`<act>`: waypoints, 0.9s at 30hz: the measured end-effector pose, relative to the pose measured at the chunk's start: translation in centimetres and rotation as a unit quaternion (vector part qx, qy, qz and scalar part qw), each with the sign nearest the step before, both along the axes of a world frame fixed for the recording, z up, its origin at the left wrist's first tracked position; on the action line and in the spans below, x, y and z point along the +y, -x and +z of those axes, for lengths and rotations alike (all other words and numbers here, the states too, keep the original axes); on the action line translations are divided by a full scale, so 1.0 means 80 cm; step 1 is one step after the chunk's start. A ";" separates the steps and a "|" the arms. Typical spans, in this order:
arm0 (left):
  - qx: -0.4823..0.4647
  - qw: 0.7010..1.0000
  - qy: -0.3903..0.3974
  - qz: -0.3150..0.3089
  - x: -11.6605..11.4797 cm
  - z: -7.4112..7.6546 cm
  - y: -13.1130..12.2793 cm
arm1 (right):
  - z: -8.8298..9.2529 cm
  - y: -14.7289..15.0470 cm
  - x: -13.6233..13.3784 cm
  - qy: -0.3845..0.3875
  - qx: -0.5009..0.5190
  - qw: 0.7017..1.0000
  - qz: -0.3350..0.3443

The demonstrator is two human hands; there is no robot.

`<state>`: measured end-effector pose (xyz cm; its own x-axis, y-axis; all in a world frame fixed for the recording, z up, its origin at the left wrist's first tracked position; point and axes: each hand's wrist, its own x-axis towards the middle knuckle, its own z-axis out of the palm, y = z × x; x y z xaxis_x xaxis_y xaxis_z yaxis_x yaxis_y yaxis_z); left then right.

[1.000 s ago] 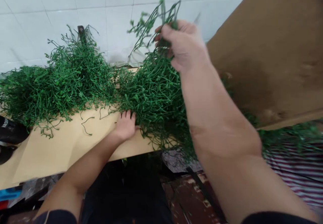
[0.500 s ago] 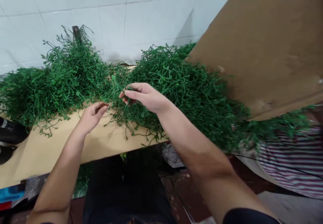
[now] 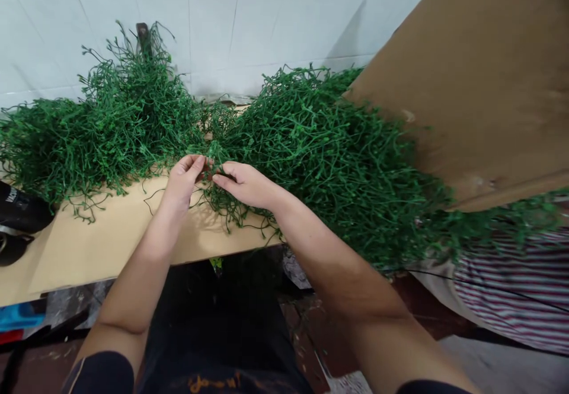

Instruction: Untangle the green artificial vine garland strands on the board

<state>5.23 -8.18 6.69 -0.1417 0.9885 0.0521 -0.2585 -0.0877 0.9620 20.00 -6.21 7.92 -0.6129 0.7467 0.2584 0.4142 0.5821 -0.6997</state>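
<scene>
Green plastic plant stems (image 3: pixel 311 139) lie in a large tangled heap on the right of the cardboard-topped table, and a second heap of stems (image 3: pixel 128 115) stands on the left. My left hand (image 3: pixel 186 172) is closed in a pinch at the gap between the heaps, with thin green stems at its fingertips. Almost touching it, my right hand (image 3: pixel 240 183) is also closed, its thumb and fingers pinching stems at the near edge of the right heap. The exact ends between the fingertips are too small to make out.
A brown cardboard sheet (image 3: pixel 471 98) leans over the right heap. At the left edge lies a black bottle-like object (image 3: pixel 22 210). White tiles (image 3: pixel 275 21) rise behind. A person's striped clothing (image 3: pixel 515 287) shows at the right. The table's cardboard surface (image 3: pixel 106 234) ends close to my body.
My left hand has moved right and up to meet my right hand, and now pinches at the stems. My right hand stays by the heap's edge. The view has shifted slightly.
</scene>
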 end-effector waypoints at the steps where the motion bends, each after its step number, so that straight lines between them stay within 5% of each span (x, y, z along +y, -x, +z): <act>1: -0.013 1.000 0.012 0.008 0.000 0.002 0.003 | 0.000 0.000 -0.002 -0.015 -0.008 1.000 -0.007; 8: -0.036 0.998 0.009 0.058 0.001 0.012 0.030 | -0.010 -0.005 -0.009 0.014 0.036 0.999 -0.003; 14: 0.075 0.993 -0.043 0.079 -0.001 0.011 0.019 | 0.000 0.002 -0.011 -0.021 0.126 0.979 -0.159; 17: 0.226 0.965 -0.122 0.048 -0.010 0.010 0.009 | 0.009 0.012 -0.003 0.105 0.159 0.977 -0.092; 21: 0.402 0.895 -0.191 0.014 -0.021 -0.004 0.010 | 0.002 0.020 0.009 0.269 0.244 0.932 -0.018; 24: 0.433 0.884 -0.171 0.034 -0.025 -0.019 0.018 | -0.006 0.017 0.010 0.273 0.291 0.916 -0.030; 27: 0.357 0.921 -0.140 0.068 -0.023 -0.027 0.029 | -0.006 0.012 0.008 0.210 0.280 0.935 -0.051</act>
